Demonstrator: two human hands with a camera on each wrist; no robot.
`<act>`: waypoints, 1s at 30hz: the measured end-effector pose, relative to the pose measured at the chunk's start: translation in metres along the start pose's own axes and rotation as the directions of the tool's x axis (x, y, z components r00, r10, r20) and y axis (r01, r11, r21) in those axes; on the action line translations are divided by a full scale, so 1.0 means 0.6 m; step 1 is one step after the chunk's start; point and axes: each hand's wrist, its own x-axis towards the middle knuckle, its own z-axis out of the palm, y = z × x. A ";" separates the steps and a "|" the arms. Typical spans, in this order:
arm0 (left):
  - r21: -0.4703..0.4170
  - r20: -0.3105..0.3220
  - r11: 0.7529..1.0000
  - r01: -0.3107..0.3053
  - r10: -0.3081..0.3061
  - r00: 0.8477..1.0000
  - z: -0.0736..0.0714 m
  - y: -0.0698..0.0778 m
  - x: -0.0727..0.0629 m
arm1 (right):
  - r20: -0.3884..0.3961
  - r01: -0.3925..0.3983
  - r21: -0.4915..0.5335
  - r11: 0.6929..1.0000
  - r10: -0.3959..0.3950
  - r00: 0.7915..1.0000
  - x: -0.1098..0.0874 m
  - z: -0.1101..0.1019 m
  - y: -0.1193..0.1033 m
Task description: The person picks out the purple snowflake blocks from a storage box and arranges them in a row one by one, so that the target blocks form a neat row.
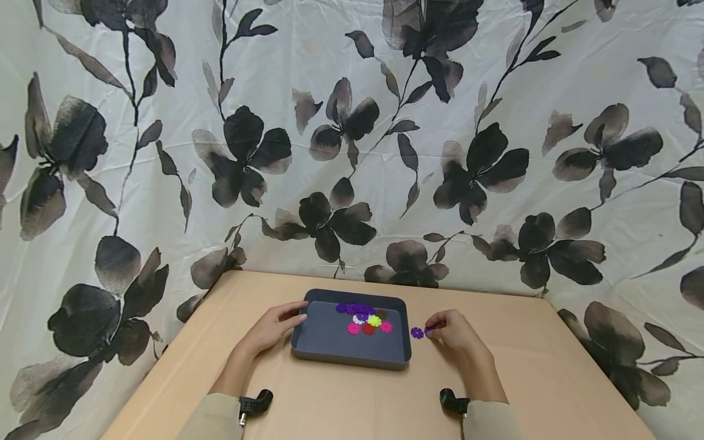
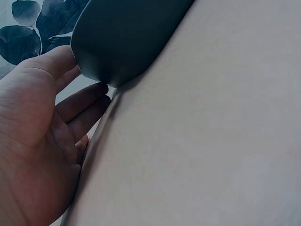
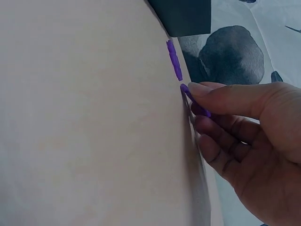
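A dark grey rectangular tray (image 1: 330, 354) lies on the table with several flower-shaped pieces (image 1: 354, 329) in purple, white, yellow, pink and red grouped toward its far right. At its left side, my left hand (image 1: 275, 324) holds the tray edge; the left wrist view shows the thumb (image 2: 56, 61) reaching the rim and other fingertips against the outer wall. To the right of the tray, my right hand (image 1: 453, 330) pinches a purple flower piece (image 3: 197, 103) between thumb and fingers. Another purple flower (image 1: 417, 333) lies on the table between that hand and the tray.
The tan table (image 1: 352, 403) runs back to a hanging cloth (image 1: 396, 183) printed with dark flowers, which also covers both sides. Each wrist carries a black strap-mounted device (image 1: 256, 403). Pale sleeves (image 1: 214, 418) cover the forearms.
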 end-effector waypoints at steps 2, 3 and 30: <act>0.000 0.000 1.000 -0.001 0.001 1.000 0.002 0.000 0.001 | -0.002 0.002 -0.014 1.000 -0.002 1.000 -0.001 -0.001 0.002; 0.002 0.000 1.000 -0.002 0.002 1.000 0.003 0.000 0.001 | -0.005 -0.001 -0.025 1.000 0.001 1.000 -0.002 -0.001 0.004; 0.011 0.007 1.000 -0.017 0.017 1.000 -0.001 0.003 -0.003 | -0.103 0.081 -0.175 0.981 -0.100 0.990 0.006 0.006 -0.024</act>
